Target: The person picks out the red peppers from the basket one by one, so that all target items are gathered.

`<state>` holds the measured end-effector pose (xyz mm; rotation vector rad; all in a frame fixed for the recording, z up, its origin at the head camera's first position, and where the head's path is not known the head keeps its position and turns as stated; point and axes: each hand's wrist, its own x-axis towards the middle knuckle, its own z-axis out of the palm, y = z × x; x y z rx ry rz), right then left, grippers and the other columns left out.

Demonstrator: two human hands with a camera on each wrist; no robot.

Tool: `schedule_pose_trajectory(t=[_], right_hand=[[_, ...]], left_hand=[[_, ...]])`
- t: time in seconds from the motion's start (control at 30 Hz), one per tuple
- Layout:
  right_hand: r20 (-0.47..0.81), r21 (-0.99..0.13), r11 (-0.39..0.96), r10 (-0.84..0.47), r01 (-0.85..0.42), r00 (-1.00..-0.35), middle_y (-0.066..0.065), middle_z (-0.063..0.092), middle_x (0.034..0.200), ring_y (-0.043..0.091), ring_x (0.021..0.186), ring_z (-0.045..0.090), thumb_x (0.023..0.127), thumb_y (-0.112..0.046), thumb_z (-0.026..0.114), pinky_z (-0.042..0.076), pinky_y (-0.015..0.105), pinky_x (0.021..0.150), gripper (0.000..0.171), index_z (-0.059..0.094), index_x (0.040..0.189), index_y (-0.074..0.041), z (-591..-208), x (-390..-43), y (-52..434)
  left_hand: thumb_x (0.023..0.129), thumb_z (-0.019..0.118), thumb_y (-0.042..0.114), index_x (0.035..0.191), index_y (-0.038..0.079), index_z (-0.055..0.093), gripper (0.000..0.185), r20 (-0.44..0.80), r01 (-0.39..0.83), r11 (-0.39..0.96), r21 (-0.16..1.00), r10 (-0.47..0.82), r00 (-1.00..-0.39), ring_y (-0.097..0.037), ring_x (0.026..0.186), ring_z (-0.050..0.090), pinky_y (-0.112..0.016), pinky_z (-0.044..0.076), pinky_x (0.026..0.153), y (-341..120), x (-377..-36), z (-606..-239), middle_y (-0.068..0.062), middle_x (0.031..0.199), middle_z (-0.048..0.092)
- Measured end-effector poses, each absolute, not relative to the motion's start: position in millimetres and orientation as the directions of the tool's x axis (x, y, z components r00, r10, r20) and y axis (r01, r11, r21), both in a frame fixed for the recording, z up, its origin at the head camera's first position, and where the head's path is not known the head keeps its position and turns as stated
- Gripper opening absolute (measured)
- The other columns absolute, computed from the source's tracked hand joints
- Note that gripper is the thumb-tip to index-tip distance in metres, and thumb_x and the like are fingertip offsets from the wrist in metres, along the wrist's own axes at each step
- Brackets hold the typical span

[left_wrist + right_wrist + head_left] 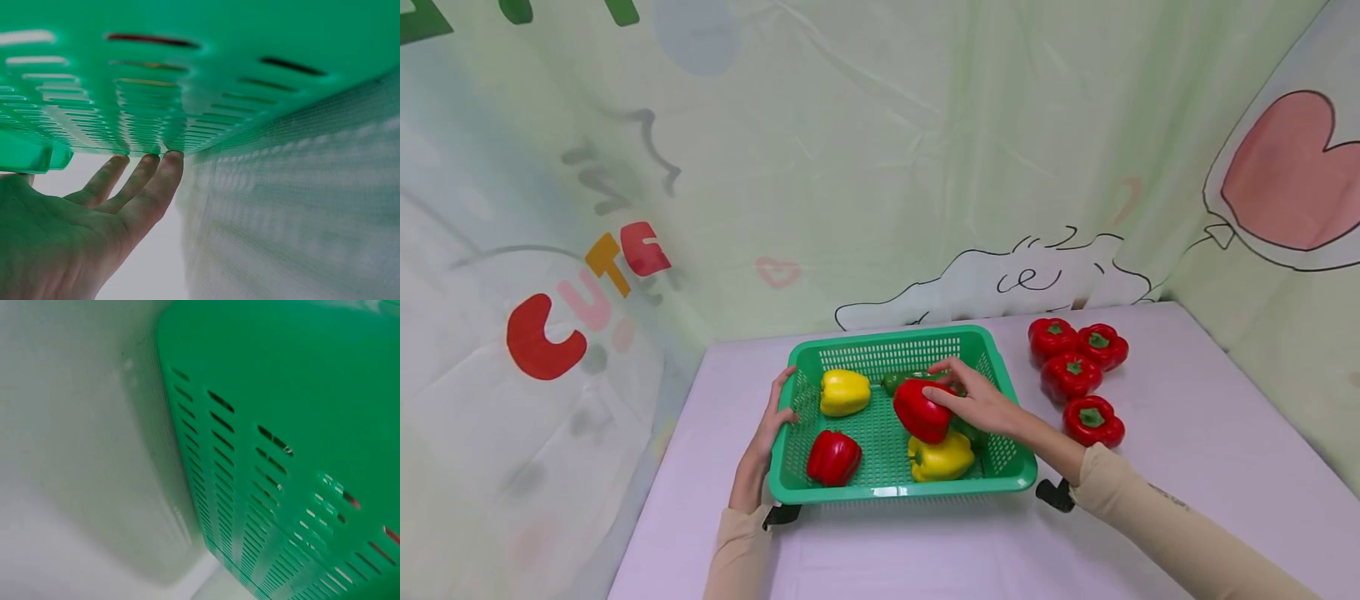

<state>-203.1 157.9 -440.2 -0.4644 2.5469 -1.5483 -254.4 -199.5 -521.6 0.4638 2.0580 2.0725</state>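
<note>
Two hands: both at one green basket (992, 354), one on each side of it.
Right hand (981, 404): reaches over the basket's right wall; fingers curl over a red pepper (921, 410) and grip it from above.
Held red pepper: inside the basket, right of centre, sitting on top of a yellow pepper (942, 458) at the near right corner.
Left hand (767, 433): fingers fairly straight, pressed flat against the outside of the basket's left wall; thumb hooks over the rim. The left wrist view shows fingertips (169, 164) touching the slotted green plastic.
Between the hands: a second yellow pepper (844, 392) at the far left of the basket, another red pepper (833, 457) at the near left.
Under the right hand: something dark green (901, 381), mostly hidden; I cannot tell what it is.
Beyond the right hand: four red peppers (1075, 371) in a loose cluster on the table (1187, 433), outside the basket, apart from it.
Right wrist view: only the basket's outer wall, close up; the hand is not seen there.
Surroundings: pale lilac tabletop, printed cloth backdrop (887, 167) behind and to both sides.
</note>
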Motion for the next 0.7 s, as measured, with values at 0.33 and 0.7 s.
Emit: schedule_pose_trajectory(t=[0.33,0.7], right_hand=[[0.113,-0.9,0.351,-0.383,-0.257,-0.917,0.016,0.063,0.116,0.029,0.1,0.061,0.099,-0.019,0.054,0.054,0.032,0.081,0.027,0.058,0.12,-0.001,-443.3,-206.8,157.9],[0.045,-0.888,0.369,-0.523,-0.273,-0.851,0.015,0.055,0.131,0.034,0.113,0.054,0.081,-0.025,0.078,0.055,0.036,0.079,0.067,0.049,0.139,-0.009,-454.6,-205.3,156.0]], left_hand=[[0.079,0.037,0.001,0.157,0.02,0.013,0.084,0.084,0.079,-0.029,0.996,0.346,-0.934,-0.044,0.134,0.03,-0.043,0.046,0.09,-199.2,-255.3,-519.7,-0.016,0.16,0.014],[0.079,0.037,0.001,0.157,0.02,0.013,0.084,0.081,0.076,-0.029,0.997,0.349,-0.934,-0.044,0.133,0.031,-0.042,0.046,0.091,-199.2,-255.0,-521.0,-0.016,0.159,0.015]])
